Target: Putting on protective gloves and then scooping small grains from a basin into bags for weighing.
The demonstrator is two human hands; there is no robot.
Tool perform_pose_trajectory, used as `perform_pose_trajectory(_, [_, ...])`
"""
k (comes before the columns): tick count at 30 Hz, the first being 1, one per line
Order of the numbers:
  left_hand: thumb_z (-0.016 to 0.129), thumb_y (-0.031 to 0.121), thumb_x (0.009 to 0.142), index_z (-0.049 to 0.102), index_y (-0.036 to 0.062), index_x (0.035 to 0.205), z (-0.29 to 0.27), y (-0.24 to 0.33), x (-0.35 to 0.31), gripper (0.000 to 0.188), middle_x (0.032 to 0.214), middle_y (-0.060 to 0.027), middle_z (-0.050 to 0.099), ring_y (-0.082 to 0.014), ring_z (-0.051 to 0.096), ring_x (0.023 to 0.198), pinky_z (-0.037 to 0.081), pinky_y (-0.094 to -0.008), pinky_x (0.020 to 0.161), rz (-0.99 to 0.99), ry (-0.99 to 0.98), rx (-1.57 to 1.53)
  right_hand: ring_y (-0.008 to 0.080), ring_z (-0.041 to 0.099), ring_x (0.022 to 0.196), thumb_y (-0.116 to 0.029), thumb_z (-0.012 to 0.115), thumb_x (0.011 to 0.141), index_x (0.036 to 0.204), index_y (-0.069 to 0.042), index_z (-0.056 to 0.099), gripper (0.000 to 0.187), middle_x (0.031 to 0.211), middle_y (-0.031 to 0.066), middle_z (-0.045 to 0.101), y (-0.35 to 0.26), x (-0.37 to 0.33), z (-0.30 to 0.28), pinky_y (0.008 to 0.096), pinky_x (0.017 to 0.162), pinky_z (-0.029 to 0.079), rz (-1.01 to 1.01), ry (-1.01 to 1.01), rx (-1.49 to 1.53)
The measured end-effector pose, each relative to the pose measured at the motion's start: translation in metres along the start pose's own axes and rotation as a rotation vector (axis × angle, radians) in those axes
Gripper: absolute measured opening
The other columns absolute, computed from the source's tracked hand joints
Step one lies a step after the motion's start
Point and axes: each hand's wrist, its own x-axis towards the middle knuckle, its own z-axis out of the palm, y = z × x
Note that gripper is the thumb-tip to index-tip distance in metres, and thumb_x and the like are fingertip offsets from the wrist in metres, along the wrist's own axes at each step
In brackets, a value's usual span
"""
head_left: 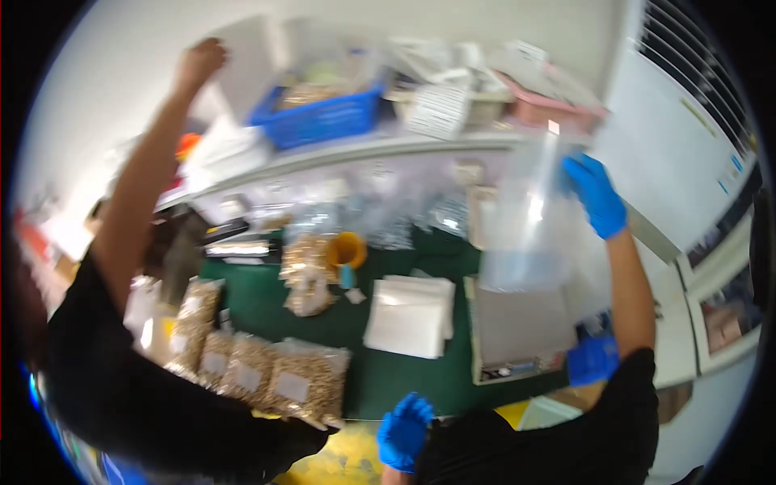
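Observation:
At the right, my right hand [598, 198], in a blue glove, is closed on the edge of a large clear plastic bag [521, 222]. The bag is smooth and see-through, hanging above a shallow tray [517, 323]. My left hand [404, 432], gloved in blue too, is low in the middle by the table's near edge, fingers apart and nothing visible in it. A stack of white sheets [410, 315] lies beyond it on the green tabletop. Several filled clear bags of light brown pieces [303, 380], with white labels, stand at the near left.
From the left, another person's bare arm [141, 198] reaches toward the shelf. A blue basket [323, 113], a pale basket [485, 109] and a pink basket [558, 105] stand on it. Beneath are an orange cup [346, 250] and crumpled clear bags [392, 230]. A blue bin [592, 361] sits right.

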Motion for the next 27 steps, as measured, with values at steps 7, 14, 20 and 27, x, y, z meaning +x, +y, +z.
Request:
perform_pose_trajectory(7, [0.048, 0.040, 0.086, 0.040, -0.0032, 0.129, -0.005, 0.008, -0.010, 0.061, 0.126, -0.0206, 0.048, -0.0317, 0.046, 0.116, 0.033, -0.0414, 0.101, -0.086, -0.040, -0.016, 0.0024, 0.044, 0.066, -0.023, 0.056, 0.088, 0.085, -0.009, 0.060, 0.015, 0.075, -0.0074, 0.051, -0.016, -0.028, -0.012, 0.0192, 0.058, 0.036, 0.077, -0.007, -0.148])
perform_pose_trajectory(14, [0.047, 0.038, 0.087, 0.043, -0.0028, 0.127, -0.020, 0.008, -0.016, 0.057, 0.125, -0.0202, 0.050, -0.0321, 0.047, 0.114, 0.033, -0.0424, 0.100, -0.104, -0.006, -0.027, 0.0041, 0.049, 0.071, -0.021, 0.055, 0.089, 0.091, -0.009, 0.061, 0.013, 0.078, -0.0051, 0.055, -0.018, -0.031, -0.029, 0.0211, 0.062, 0.041, 0.081, 0.000, -0.023])
perform_pose_trajectory(20, [0.048, 0.041, 0.086, 0.050, -0.0010, 0.121, -0.014, 0.011, -0.017, 0.054, 0.113, -0.0175, 0.057, -0.0323, 0.052, 0.107, 0.036, -0.0432, 0.097, -0.064, 0.038, -0.012, 0.0053, 0.050, 0.069, -0.020, 0.054, 0.089, 0.091, -0.010, 0.060, 0.012, 0.078, -0.0050, 0.055, -0.007, -0.016, -0.029, 0.0223, 0.063, 0.043, 0.075, 0.024, 0.079])
perform_pose_trajectory(27, [0.048, 0.042, 0.086, 0.051, 0.0002, 0.121, -0.001, 0.000, -0.012, 0.054, 0.110, -0.0170, 0.058, -0.0320, 0.053, 0.102, 0.039, -0.0423, 0.094, -0.087, 0.102, -0.009, 0.0070, 0.053, 0.069, -0.020, 0.055, 0.089, 0.093, -0.008, 0.061, 0.014, 0.079, -0.0026, 0.058, 0.006, -0.022, -0.064, 0.0218, 0.061, 0.043, 0.127, -0.010, 0.018])
